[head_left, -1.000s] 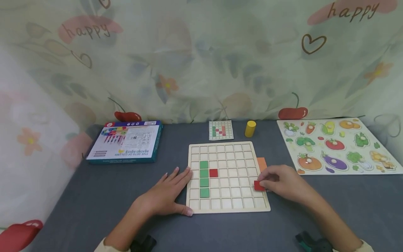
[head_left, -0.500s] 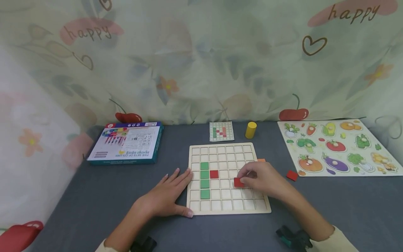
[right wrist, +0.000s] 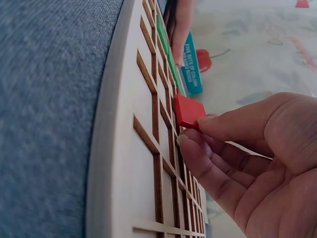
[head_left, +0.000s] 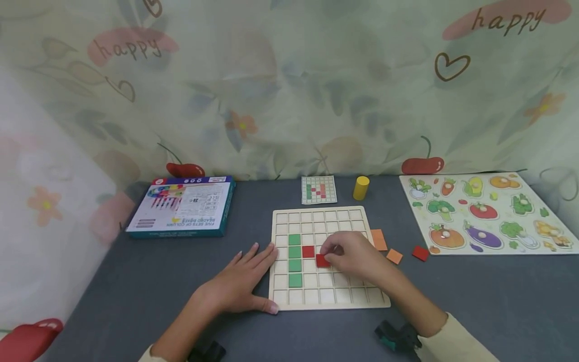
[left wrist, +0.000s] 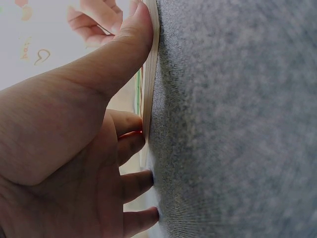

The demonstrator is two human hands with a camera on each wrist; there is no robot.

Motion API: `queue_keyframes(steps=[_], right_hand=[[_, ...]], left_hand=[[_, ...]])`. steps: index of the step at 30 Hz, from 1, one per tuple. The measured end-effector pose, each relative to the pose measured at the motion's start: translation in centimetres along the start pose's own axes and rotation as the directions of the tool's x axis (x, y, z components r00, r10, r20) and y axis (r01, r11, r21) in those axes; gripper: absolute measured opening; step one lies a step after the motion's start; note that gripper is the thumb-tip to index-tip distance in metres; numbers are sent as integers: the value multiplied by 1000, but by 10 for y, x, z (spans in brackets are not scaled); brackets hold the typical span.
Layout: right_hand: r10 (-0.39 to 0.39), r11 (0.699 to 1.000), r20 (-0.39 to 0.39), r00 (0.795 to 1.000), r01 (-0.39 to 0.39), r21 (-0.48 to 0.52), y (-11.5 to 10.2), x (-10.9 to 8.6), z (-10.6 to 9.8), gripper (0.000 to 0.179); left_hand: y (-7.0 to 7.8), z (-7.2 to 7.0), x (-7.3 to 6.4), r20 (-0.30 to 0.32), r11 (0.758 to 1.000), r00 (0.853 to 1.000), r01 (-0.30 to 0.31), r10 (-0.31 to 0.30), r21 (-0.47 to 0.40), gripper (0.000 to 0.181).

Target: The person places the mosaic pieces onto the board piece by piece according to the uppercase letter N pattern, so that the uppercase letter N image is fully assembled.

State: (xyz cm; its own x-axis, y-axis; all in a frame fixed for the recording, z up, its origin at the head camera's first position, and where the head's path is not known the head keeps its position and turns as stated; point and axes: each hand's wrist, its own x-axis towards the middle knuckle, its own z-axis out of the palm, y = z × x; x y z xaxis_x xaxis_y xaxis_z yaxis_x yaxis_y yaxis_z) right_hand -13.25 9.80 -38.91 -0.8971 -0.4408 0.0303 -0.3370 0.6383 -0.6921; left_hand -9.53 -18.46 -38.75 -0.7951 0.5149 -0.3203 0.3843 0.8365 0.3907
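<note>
A wooden grid board (head_left: 341, 297) lies flat on the dark table. Several green tiles (head_left: 295, 265) fill a column of its cells, with one red tile (head_left: 308, 252) beside them. Between thumb and index finger my right hand (head_left: 353, 254) pinches another red tile (head_left: 322, 260), over a cell to the lower right of the placed one; in the right wrist view this pinched tile (right wrist: 189, 111) is tilted close to the grid. My left hand (head_left: 239, 281) rests with spread fingers at the board's left edge, its thumb (left wrist: 131, 29) against the board's side in the left wrist view.
Right of the board lie orange tiles (head_left: 394, 256) and a loose red tile (head_left: 420, 253). Behind it are a small pattern card (head_left: 318, 198) and a yellow cylinder (head_left: 361, 188). A boxed set (head_left: 181, 206) sits at left, a vegetable puzzle board (head_left: 486, 221) at right.
My right hand has carried the red tile leftward from the board's right edge to the middle cells. Orange and red tiles it covered now show. The left hand stays in place.
</note>
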Motion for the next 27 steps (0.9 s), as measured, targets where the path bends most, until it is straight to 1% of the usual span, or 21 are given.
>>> queue_keyframes(steps=[4,10,18,27], right_hand=[[10,1000,-2,1000,-10,-23,-1,1,1,14],[13,999,32,999,-12,-32,0,-2,-2,15],[-35,996,62,997,40,-85,2,-8,-3,11],[-74,987,58,996,81,-139,5,-12,0,16]], left_hand=[[0,0,0,-1,1000,1000,1,-1,8,112],[1,0,0,-3,1000,1000,-1,1,6,113],[1,0,0,-1,1000,1000,-3,3,7,112],[1,0,0,5,1000,1000,7,-7,7,112]])
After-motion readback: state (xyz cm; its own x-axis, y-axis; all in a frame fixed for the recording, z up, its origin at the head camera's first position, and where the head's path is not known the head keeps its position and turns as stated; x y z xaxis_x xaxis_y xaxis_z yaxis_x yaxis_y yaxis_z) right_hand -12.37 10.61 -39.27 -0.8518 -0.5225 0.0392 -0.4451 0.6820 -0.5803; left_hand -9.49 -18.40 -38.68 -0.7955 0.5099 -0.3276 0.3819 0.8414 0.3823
